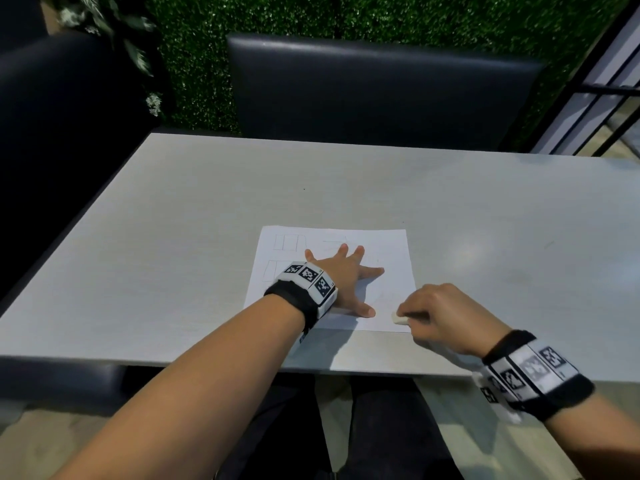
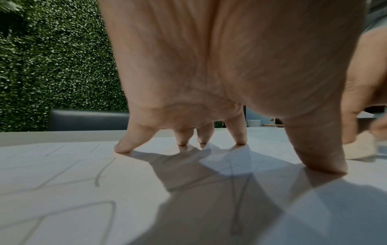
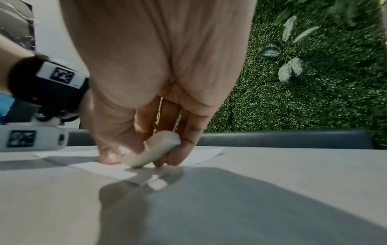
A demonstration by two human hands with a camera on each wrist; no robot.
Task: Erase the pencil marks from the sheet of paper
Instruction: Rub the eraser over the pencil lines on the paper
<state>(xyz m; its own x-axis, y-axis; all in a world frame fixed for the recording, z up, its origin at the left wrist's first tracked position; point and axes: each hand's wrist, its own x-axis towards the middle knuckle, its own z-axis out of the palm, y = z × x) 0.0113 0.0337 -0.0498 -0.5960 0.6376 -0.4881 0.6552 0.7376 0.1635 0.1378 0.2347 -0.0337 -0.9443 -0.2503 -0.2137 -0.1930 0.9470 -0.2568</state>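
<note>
The sheet [image 1: 391, 244] is pinned by the splayed left hand [image 1: 346, 275], the eraser [image 1: 400, 319] is pinched by the right hand [image 1: 440, 317] at five o'clock, and boxes [image 1: 285, 242] at eleven are yet to be rubbed out.

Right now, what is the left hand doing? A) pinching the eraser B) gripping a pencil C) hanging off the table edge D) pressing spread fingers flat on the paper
D: the left hand has its fingers spread and planted on the paper, pinning it, while the right hand pinches the eraser at the sheet's near right corner.
</note>
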